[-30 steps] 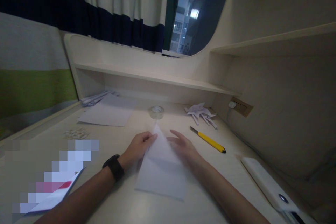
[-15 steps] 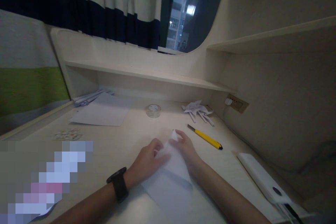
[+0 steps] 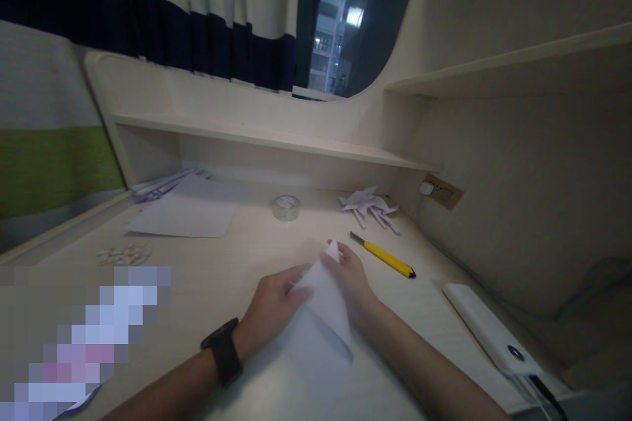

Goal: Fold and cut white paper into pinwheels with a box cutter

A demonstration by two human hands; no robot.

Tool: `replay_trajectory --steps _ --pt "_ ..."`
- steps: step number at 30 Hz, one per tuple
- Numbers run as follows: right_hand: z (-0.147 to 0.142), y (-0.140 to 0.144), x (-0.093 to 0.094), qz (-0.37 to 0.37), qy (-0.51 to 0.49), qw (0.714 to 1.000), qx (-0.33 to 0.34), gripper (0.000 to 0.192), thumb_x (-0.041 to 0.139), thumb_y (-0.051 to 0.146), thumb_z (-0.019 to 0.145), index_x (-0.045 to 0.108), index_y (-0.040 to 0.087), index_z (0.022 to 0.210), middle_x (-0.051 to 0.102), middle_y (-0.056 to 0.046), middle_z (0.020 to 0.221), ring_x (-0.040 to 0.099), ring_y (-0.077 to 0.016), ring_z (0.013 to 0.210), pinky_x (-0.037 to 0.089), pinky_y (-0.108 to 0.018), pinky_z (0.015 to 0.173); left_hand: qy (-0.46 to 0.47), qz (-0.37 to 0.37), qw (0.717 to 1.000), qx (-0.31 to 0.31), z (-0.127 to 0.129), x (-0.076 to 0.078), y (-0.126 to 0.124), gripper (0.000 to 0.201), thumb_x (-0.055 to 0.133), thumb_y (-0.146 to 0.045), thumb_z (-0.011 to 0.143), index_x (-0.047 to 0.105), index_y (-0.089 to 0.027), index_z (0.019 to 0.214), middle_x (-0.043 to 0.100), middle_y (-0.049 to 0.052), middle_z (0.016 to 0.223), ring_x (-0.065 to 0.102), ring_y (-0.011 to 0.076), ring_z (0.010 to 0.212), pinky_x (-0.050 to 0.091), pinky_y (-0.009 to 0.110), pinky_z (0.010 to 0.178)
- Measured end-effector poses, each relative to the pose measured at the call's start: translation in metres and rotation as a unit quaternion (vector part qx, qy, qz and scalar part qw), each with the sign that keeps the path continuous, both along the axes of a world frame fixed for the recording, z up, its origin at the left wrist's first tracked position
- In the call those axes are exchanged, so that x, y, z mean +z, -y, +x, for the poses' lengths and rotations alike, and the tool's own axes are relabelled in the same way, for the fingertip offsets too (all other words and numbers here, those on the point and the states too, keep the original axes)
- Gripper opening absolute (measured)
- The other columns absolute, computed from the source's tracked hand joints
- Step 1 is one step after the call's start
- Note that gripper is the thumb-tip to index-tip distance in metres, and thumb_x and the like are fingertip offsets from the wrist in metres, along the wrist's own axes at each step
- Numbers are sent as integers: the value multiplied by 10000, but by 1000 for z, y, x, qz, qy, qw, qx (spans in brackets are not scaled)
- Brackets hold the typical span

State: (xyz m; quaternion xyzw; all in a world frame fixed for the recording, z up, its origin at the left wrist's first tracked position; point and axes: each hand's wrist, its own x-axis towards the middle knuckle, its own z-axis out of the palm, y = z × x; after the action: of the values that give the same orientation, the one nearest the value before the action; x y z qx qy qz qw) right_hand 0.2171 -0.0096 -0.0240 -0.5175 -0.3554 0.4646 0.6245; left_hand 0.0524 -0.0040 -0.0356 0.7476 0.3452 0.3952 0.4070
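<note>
A white sheet of paper [image 3: 328,309] is held over the desk between both hands, its upper part folded over to a point at the far end. My left hand [image 3: 279,302] grips the paper's left edge, thumb on top and fingers beneath. Close to the pointed tip, my right hand [image 3: 353,276] pinches the right side with its thumb on the face. The lower part of the sheet is blurred. A black watch sits on the left wrist. Just beyond the right hand lies a yellow utility knife [image 3: 388,258] with its blade showing.
A roll of clear tape [image 3: 286,208] stands at the back. Paper pinwheels [image 3: 368,202] lie at the back right, white sheets [image 3: 185,210] at the back left. Small pale pieces [image 3: 123,254] are on the left. A white power strip [image 3: 486,329] runs along the right wall.
The folded paper has been raised and turned slightly, its tip shifting a little right. Both hands keep hold of it. The whole view has shifted slightly.
</note>
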Motion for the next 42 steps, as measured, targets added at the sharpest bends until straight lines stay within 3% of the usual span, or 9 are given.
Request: replay_trajectory --steps 3,10,23,29,35,42 --pt "2 0 1 -10 -27 1000 1 609 791 357 576 536 187 1103 630 11 709 558 -133 529 448 -259 519 -14 19 1000 -13 -1 2 -1 364 561 -191 810 647 -244 1160 670 -1 1155 635 203 1025 471 310 920" --pt "4 4 4 -35 -66 995 66 620 810 245 522 552 196 1083 631 12 694 592 -167 567 467 -287 561 -32 25 999 29 -2 -1 -4 335 537 -245 841 647 -232 1157 665 3 1149 640 222 1023 474 363 935" --pt "8 4 5 -8 -80 994 75 726 837 236 470 527 209 1125 613 35 673 580 -150 539 463 -283 562 -59 90 994 22 -3 -3 -3 326 454 -277 916 618 -256 1197 661 11 1164 639 208 1018 469 348 925" --pt "18 -5 1 3 -102 994 50 470 796 314 592 624 165 1003 631 -2 649 583 -151 546 458 -274 556 -61 100 993 11 -4 1 2 339 418 -279 930 610 -280 1209 668 -2 1160 638 203 1010 473 322 907" --pt "27 -10 0 27 -72 996 39 403 832 272 545 661 159 892 647 -4 660 570 -133 542 443 -257 544 -75 94 993 15 -3 -1 2 340 424 -275 923 623 -275 1198 704 11 1073 649 208 958 479 320 886" --pt "39 -11 6 21 -93 992 81 245 776 307 631 688 138 786 683 -51 723 603 -142 608 463 -254 584 -79 99 992 8 -2 -2 4 346 429 -261 919 613 -280 1211 708 17 1044 648 205 941 479 309 872"
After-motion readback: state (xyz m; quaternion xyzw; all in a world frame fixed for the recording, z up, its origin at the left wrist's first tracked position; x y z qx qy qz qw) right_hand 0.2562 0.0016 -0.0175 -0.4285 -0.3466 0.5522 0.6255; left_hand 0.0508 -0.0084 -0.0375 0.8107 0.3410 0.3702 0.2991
